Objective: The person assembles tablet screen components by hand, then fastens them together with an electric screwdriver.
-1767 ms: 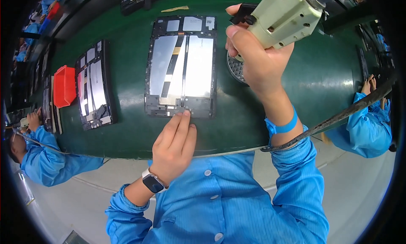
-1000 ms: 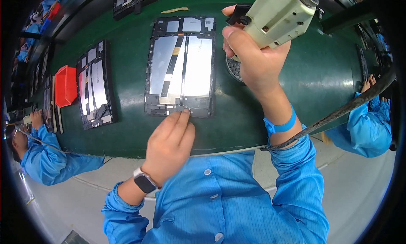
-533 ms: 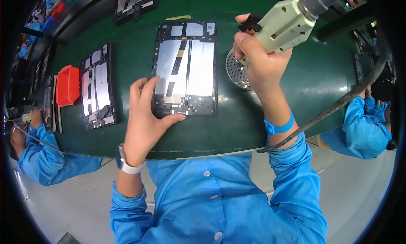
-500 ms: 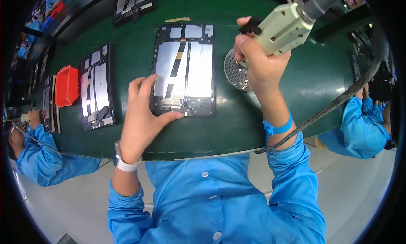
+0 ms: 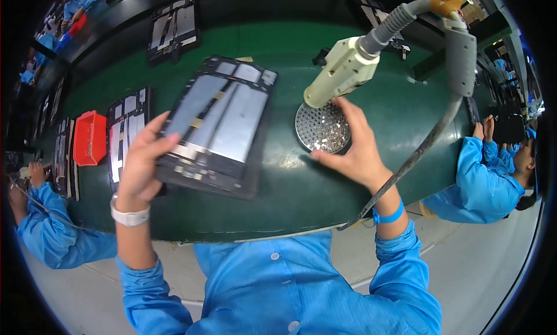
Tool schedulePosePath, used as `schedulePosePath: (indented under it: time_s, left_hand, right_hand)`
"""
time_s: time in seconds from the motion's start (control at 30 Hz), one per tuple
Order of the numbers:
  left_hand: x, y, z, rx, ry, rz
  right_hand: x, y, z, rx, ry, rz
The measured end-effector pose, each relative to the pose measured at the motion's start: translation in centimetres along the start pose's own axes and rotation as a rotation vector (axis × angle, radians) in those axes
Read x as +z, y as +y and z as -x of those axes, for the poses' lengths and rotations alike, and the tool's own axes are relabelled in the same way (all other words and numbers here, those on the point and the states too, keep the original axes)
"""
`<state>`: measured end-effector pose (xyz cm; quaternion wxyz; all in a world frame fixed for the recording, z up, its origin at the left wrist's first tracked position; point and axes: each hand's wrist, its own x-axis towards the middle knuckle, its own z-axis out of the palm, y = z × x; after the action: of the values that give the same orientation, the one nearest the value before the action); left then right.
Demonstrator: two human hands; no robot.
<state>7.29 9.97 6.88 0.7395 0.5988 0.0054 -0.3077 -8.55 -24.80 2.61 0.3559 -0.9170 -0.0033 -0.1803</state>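
Note:
My left hand (image 5: 145, 155) grips the left edge of an opened tablet (image 5: 217, 126), thumb on top. The tablet is tilted, blurred by motion, and shows silver panels, a black ribbon cable and a dark frame. My right hand (image 5: 362, 146) is at the right rim of a round metal dish (image 5: 322, 129) with a pattern of holes and small shiny screws in it. Its thumb and fingers are spread apart. Whether they touch the rim I cannot tell. A cream electric screwdriver (image 5: 342, 71) hangs just above the dish, out of my hand.
Another tablet (image 5: 129, 117) lies left, beside a red bin (image 5: 90, 139). More tablets (image 5: 174, 30) lie at the back of the green table (image 5: 278, 213). A thick grey cable (image 5: 429, 143) hangs past my right forearm. Co-workers in blue sit at both sides.
My right hand has let go of the screwdriver and come down to the dish. My left hand has taken hold of the tablet, now turned and tilted toward the left.

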Motion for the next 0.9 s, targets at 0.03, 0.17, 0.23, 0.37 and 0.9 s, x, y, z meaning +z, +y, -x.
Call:
schedulePosePath:
  time_s: [0.03,0.17,0.23,0.37,0.9]
  left_hand:
    - [-1.2,1.4,0.0,0.009,0.000,0.046]
    - [-5.8,5.6,-3.1,0.180,0.061,0.215]
    - [-8.3,7.8,-5.9,0.167,0.082,0.305]
    - [-18.8,10.4,-14.4,0.241,0.304,0.306]
    - [-26.4,11.1,-27.1,0.618,0.912,-1.430]
  right_hand:
    - [0.3,0.0,0.3,-0.025,-0.015,0.022]
    - [1.9,-0.8,0.7,-0.007,0.050,0.125]
    - [2.3,-0.7,0.2,0.119,0.102,0.116]
    - [2.4,-0.1,0.0,0.118,0.055,0.181]
    - [-2.0,0.4,-2.9,0.087,-0.301,0.062]
